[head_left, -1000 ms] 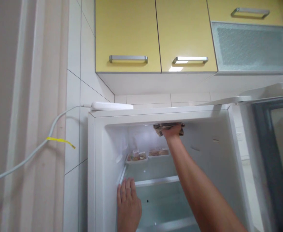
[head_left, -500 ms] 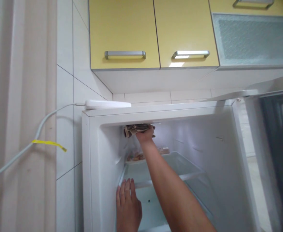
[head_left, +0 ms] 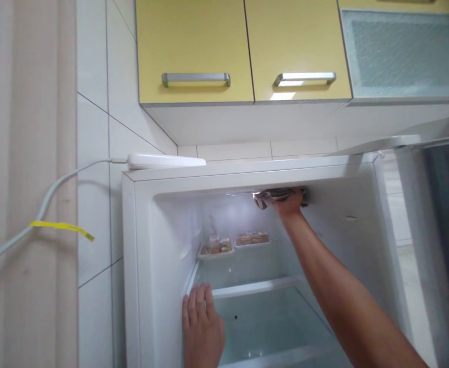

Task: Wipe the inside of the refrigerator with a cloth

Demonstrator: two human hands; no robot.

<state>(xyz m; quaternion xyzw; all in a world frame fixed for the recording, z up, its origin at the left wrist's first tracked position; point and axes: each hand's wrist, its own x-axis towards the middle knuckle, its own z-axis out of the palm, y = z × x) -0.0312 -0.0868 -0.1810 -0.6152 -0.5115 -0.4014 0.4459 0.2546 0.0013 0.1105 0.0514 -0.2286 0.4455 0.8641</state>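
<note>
Over on the far left there's a white cable [head_left: 36, 217] with a bit of yellow tape [head_left: 61, 227] on it, running up along the tiled wall to a white power strip [head_left: 166, 161] that sits on top of the open fridge [head_left: 136, 266]. Above that hang the yellow cabinets [head_left: 196, 48] with metal handles. Inside the fridge, the person's left hand [head_left: 202, 327] lies flat against the inner left wall, fingers together and stretched out, not gripping anything, right beside the front edge of a glass shelf [head_left: 255, 287]. A bit further back on the upper shelf sit two small white trays [head_left: 232, 244] of food, side by side. Then the right hand [head_left: 289, 203] is up at the fridge ceiling, its grip clamped on a scrunched greyish cloth [head_left: 270, 196] that's pressed against the ceiling, right of the middle and near the front. The forearm runs down to the lower right corner. Far right you can see the open fridge door [head_left: 435, 214] standing out to the side.
</note>
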